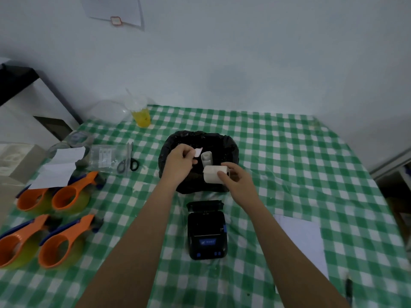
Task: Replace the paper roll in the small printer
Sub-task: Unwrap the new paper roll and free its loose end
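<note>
A small black printer (207,232) with blue buttons sits on the green checked tablecloth, its lid open toward the back. Behind it stands a bin lined with a black bag (226,143); a used roll core (206,158) lies inside. My right hand (236,180) holds a full white paper roll (212,175) over the bin's front edge. My left hand (179,162) pinches a small white paper strip (198,152) above the bin.
Several orange tape dispensers (51,223) lie at the left. Scissors (129,162), a clear plastic bag (104,157) and white paper (60,166) sit behind them. A cup of yellow liquid (141,117) stands at the back. A white sheet (304,241) and a pen (348,290) lie at the right.
</note>
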